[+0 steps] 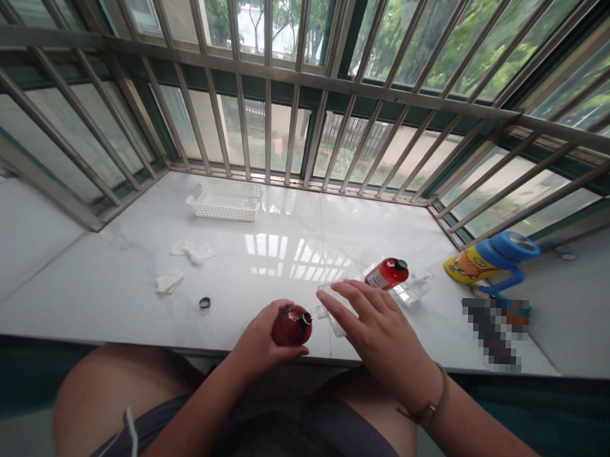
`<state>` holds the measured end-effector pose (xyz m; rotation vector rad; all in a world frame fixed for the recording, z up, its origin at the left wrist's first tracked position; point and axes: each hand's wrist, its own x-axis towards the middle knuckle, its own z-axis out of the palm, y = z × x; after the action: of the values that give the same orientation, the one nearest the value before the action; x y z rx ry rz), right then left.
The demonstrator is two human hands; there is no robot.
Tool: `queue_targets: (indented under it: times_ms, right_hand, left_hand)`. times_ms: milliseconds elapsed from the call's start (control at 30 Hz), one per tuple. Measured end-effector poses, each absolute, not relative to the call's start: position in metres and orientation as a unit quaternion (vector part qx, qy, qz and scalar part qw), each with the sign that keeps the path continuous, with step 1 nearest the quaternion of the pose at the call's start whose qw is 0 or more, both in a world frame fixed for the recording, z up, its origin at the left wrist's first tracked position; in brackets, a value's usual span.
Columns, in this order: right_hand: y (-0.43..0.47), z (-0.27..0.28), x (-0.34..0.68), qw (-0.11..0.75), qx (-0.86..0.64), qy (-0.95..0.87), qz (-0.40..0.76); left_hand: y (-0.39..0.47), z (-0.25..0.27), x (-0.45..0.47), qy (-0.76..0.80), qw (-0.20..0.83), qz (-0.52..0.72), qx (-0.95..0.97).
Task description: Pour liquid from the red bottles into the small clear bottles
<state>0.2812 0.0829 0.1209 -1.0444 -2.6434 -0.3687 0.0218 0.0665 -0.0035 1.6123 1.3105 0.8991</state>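
My left hand is wrapped round a dark red, rounded bottle, which is tilted with its uncapped neck toward the right. My right hand hovers just right of it, fingers stretched out and slightly apart. Beneath those fingers lies a small clear bottle, its neck pointing left; the hand hides part of it, and I cannot tell whether they touch. A second red bottle, with a black cap and a pale label, is beyond my right hand. A black ring-shaped cap lies to the left.
Crumpled white tissues lie left on the white marble-look ledge. Behind them is a white plastic basket. Clear plastic pieces and a yellow-blue handled flask are at right. Metal bars close off the back.
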Motion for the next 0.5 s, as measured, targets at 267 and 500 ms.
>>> queue_targets:
  times_ms: [267, 500]
  right_hand:
    - [0.0832, 0.1210, 0.2805, 0.142, -0.358, -0.914, -0.128]
    - [0.0844, 0.1219, 0.2803, 0.143, -0.350, -0.916, -0.136]
  left_hand:
    - [0.0674, -0.0043, 0.0212, 0.525, 0.425, 0.360, 0.644]
    - [0.0671, -0.0048, 0.0204, 0.524, 0.423, 0.360, 0.646]
